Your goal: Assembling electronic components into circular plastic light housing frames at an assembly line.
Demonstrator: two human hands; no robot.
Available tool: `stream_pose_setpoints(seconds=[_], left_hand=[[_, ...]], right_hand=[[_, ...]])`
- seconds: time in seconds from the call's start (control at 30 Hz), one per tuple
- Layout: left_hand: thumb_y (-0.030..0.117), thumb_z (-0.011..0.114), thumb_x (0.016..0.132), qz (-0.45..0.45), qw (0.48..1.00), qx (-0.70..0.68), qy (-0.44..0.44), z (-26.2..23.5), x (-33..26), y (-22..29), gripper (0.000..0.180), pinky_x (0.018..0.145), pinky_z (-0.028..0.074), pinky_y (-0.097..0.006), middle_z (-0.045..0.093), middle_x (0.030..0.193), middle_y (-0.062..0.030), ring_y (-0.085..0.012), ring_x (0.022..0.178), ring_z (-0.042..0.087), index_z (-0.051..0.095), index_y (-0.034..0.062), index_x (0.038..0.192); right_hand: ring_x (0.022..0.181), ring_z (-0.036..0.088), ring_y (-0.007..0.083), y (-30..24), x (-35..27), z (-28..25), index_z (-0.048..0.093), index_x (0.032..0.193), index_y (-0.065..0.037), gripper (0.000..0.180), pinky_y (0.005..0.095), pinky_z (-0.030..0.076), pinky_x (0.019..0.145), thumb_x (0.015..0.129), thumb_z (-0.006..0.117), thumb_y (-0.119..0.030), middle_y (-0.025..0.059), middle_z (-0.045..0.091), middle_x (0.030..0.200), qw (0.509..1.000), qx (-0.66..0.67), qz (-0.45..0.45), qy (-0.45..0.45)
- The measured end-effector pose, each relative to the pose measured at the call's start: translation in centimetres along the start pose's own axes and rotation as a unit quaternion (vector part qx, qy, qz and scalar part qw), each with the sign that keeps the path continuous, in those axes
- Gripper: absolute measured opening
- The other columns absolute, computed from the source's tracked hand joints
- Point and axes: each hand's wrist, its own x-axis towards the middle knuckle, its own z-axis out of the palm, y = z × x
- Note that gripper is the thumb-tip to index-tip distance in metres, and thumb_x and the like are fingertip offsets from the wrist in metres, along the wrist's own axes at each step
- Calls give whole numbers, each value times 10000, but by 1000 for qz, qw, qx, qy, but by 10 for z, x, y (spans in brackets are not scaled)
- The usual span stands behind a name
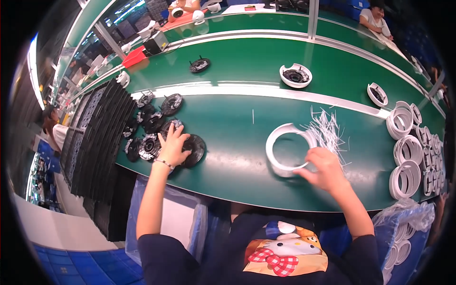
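Head view: one white ring [285, 152], two hands.

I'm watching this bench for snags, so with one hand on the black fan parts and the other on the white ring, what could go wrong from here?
1. The left hand reaches into a tight cluster of black fan parts near the table edge; one could get nudged off.
2. The right hand holds the white ring beside loose white strips; these might snag or scatter.
3. Both hands work far apart, so attention is probably split.
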Motion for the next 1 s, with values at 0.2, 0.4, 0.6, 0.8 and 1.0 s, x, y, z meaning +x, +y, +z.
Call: stream_pose_setpoints(seconds=[0.2,0.4,0.6,0.8,1.0], left_hand=[[268,689,635,-3,998,-36,52,14,9,18,527,924,124,-646,435,1191,-91,-258,1165,356,489,97,1092],[291,729,582,54,984,-129,108,23,26,74,658,777,439,-385,478,1061,-151,-310,936,517,439,37,1115],[504,652,613,-66,985,-158,26,25,48,109,728,823,423,-360,501,1071,-172,-300,972,520,464,16,1121],[260,673,665,-49,951,-305,-12,40,81,100,389,722,459,-312,616,818,-124,-229,766,595,577,-7,931],[-13,495,802,-42,580,-813,19,56,89,124,160,685,475,-269,574,892,-102,-159,769,567,474,-23,960]], right_hand=[[609,489,261,-6,-8,47,487,544,-24,358,348,426,561,621,700,-301,88,491,629,998,13,-36,-39],[763,494,274,-4,-9,48,507,594,-31,286,358,418,664,627,688,-248,88,519,736,997,-52,-48,-11],[1177,240,425,-48,3,45,328,1230,-9,1016,537,269,913,461,726,-541,250,193,1310,967,-86,169,-168],[1167,231,429,-49,15,53,227,1271,17,1066,490,280,932,465,754,-438,277,192,1287,948,-37,202,-243],[1188,234,375,-11,10,51,167,1282,12,1113,444,225,984,452,776,-413,235,228,1280,966,74,246,-8]])
